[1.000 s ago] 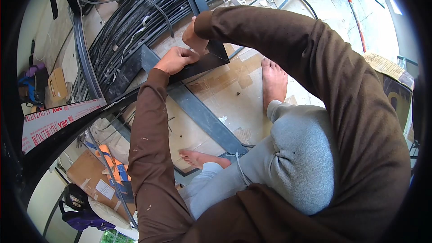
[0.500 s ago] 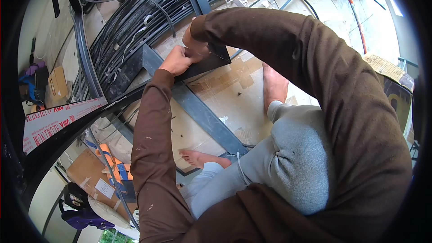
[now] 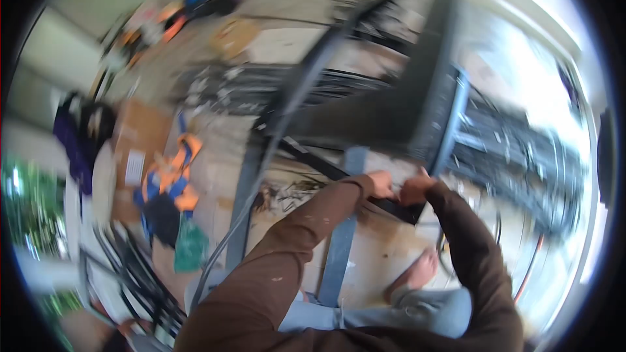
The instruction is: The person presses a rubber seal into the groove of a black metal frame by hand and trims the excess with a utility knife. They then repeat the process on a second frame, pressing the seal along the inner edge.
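My left hand (image 3: 382,184) and my right hand (image 3: 417,188) are close together at the near corner of a large black frame (image 3: 403,212). The fingers of both are curled closed at the frame's edge; motion blur hides what lies between them. A broad dark panel (image 3: 365,114) spans the frame beyond my hands. Under the frame, a blue-grey metal bar (image 3: 339,254) runs toward my legs, close to my left forearm.
Long black strips (image 3: 508,146) lie bundled on the floor to the right. At the left are a cardboard box (image 3: 140,156), orange-and-blue straps (image 3: 175,179) and a green bag (image 3: 190,246). A second grey bar (image 3: 244,205) stands left of my arm. My bare foot (image 3: 420,270) is near the frame corner.
The view has swung left and tilted up, bringing more of the frame and room into sight. My right hand has drawn back from over the frame to beside my left at its corner.
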A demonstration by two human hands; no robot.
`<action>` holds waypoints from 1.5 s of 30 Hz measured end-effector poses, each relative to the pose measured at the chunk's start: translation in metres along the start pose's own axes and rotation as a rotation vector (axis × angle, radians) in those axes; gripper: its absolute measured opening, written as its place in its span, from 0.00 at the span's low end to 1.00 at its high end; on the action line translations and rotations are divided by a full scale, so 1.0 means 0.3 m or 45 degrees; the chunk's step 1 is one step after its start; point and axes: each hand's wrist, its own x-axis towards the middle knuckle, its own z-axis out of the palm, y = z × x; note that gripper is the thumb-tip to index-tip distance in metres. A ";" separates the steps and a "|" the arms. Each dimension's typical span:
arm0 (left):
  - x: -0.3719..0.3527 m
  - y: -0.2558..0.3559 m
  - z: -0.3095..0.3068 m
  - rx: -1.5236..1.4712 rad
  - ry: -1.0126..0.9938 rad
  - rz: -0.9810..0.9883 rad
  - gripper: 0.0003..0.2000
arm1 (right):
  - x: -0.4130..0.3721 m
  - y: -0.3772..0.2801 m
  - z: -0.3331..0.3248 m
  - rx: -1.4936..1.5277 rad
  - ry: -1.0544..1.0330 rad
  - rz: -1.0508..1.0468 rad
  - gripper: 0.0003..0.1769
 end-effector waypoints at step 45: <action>-0.047 0.001 -0.027 -0.066 0.080 0.020 0.24 | -0.060 -0.005 0.039 0.352 0.453 0.057 0.09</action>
